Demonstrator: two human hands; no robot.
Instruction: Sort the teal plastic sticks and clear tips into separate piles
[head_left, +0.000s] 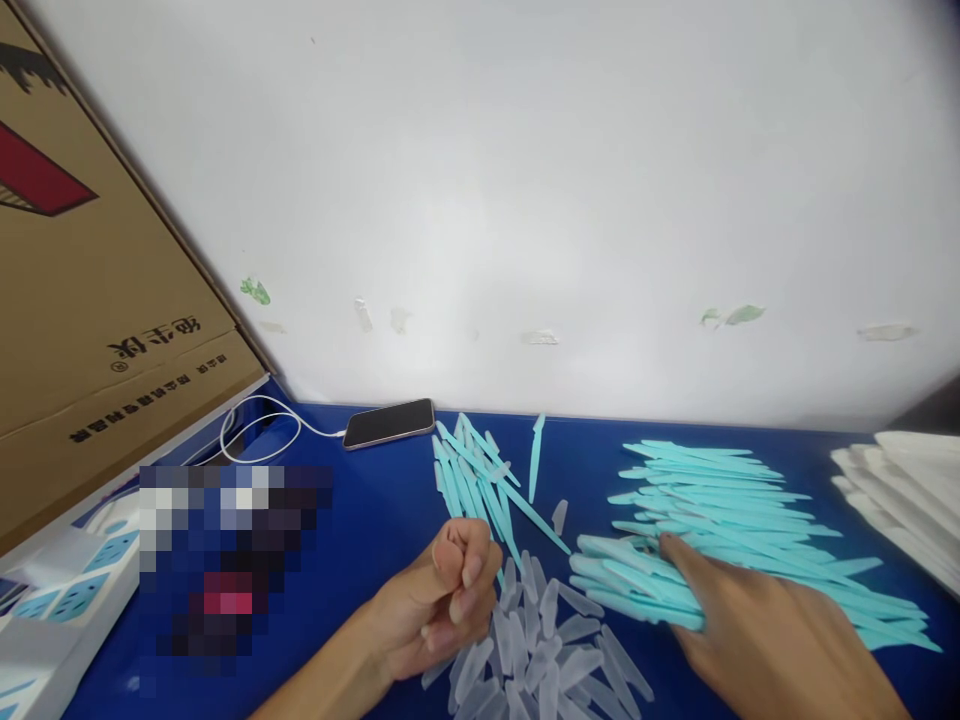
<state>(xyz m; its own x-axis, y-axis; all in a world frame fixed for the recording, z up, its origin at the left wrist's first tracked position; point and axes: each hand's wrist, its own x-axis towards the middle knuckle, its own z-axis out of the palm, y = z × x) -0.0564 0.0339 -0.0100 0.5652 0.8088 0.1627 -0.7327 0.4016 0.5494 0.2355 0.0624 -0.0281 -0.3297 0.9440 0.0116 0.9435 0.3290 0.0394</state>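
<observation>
On the right of the smooth blue table (pixel 360 530), the right hand's (pixel 772 625) fingers grasp a bundle of slim turquoise plastic sticks (pixel 634 580), just beside a row of matching slender turquoise sticks (pixel 712 500). To its left, the left hand (pixel 446 605) curls its fingers inward by small translucent plastic caps (pixel 547 650); whether it grips anything, I cannot tell. The sticks look light, stiff and slick, likely to slide apart, so a mid-length hold around the whole bundle seems safest.

Razors (pixel 720 495) behind and right of caps (pixel 518 645), phone (pixel 389 424) behind left
</observation>
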